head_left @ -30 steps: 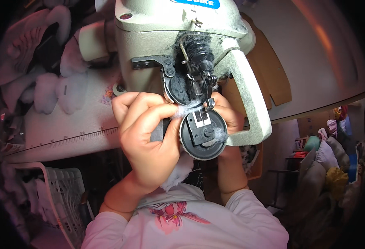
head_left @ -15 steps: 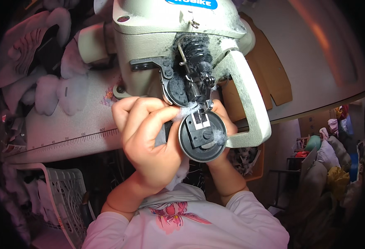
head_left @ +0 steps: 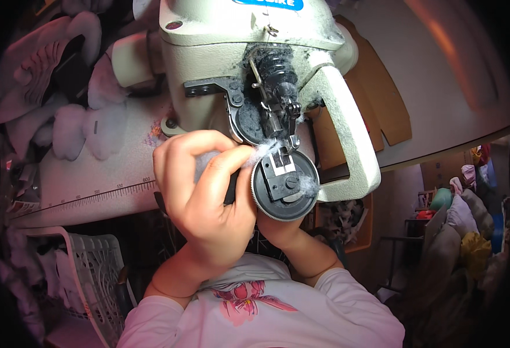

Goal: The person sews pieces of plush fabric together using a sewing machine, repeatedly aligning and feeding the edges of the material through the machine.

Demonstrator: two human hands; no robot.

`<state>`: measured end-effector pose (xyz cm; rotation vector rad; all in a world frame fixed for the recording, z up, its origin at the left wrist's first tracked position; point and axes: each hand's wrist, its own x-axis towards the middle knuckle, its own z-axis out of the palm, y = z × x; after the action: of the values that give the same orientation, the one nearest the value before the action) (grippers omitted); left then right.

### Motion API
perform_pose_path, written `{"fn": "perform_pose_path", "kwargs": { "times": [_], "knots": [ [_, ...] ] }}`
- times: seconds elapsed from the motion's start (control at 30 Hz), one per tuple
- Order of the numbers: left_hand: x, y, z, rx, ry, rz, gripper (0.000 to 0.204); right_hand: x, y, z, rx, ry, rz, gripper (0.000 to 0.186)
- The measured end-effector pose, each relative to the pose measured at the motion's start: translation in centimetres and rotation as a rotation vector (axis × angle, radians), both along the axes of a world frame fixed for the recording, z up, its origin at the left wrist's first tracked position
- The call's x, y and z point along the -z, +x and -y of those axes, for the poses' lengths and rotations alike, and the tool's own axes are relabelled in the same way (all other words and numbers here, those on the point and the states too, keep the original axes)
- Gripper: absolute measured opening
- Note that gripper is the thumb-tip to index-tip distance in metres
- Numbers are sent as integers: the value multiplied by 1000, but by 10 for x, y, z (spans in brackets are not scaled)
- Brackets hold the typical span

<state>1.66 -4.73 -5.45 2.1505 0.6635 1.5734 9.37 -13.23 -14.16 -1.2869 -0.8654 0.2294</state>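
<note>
White fluff [head_left: 262, 152], pinched in left grip [head_left: 211, 197], poking rightward, right grip [head_left: 277, 228] partly hidden, cannot tell its state

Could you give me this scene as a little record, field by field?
Machine: pale, with a bracket down its right side
Left hand: at white fluff beside the black disc; grip unclear
Right hand: mostly hidden behind the disc; grip unclear
Table: ruler marks along its near edge
Cardboard: brown, right of the machine
Basket: white, lower left
</note>
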Motion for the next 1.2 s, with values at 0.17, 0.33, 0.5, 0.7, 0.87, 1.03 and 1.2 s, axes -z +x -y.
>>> {"fn": "perform_pose_path", "kwargs": {
  "times": [0.17,0.33,0.5,0.7,0.87,1.03,1.2],
  "knots": [
    [-14,-8,-4,-2,78,-132,20,-7,-3,8,-401,-301,-101,57],
    [-20,-10,-5,70,10,-154,18,-17,-14,0,-360,-165,56,66],
    [3,-4,-4,111,40,32,17,-11,-12,0,-343,-46,163,64],
    [-2,-17,-12,114,233,-273,33,-7,-15,-4,-244,-129,399,49],
    [-4,-16,-21,396,-136,-212,12,-15,-19,-5,-269,-239,237,40],
    [-1,-14,-29,521,-142,-86,11,-22,-23,0,-157,-214,306,35],
    [4,-14,-27,440,-84,4,12,-6,-20,6,-205,-209,380,35]
  ]
}}
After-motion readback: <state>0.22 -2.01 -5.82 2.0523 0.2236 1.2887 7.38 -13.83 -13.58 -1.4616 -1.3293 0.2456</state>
